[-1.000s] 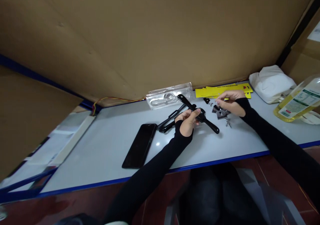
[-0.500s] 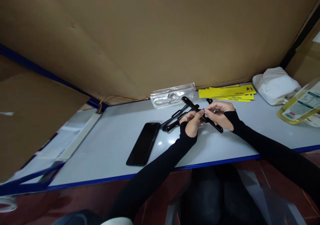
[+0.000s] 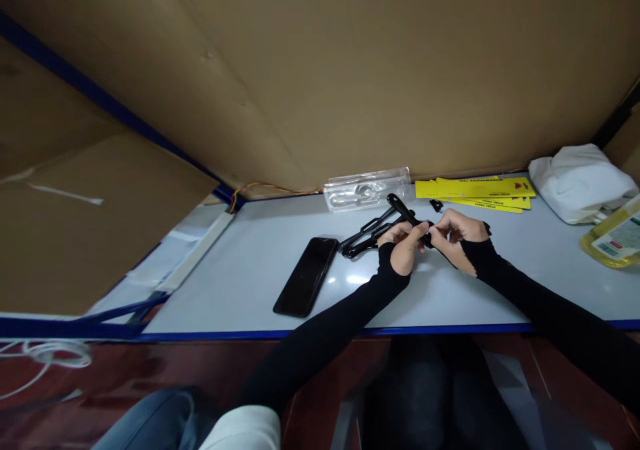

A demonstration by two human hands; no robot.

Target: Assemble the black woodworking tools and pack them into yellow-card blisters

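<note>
My left hand [image 3: 401,251] is closed around the middle of a black two-handled spokeshave [image 3: 401,208], whose one handle sticks out up and to the left. My right hand [image 3: 457,233] has its thumb and fingertips pinched at the tool's middle, close to the left thumb. Whatever small part lies between those fingertips is too small to make out. The tool's other end is mostly hidden by the right hand. More black spokeshaves [image 3: 367,231] lie on the table just left of my left hand. A small black piece [image 3: 437,205] shows behind the hands.
A black phone [image 3: 306,277] lies at the left. Along the cardboard wall are clear plastic blister packs [image 3: 367,191] and yellow cards [image 3: 475,188]. A white cloth-like bundle [image 3: 583,180] and a bottle of yellow liquid [image 3: 613,240] stand at the right. A blue edge [image 3: 325,333] borders the table.
The camera view has turned, shifting the scene rightward. The right hand now covers the spokeshave's lower handle, which showed before. Both hands keep at the tool's middle.
</note>
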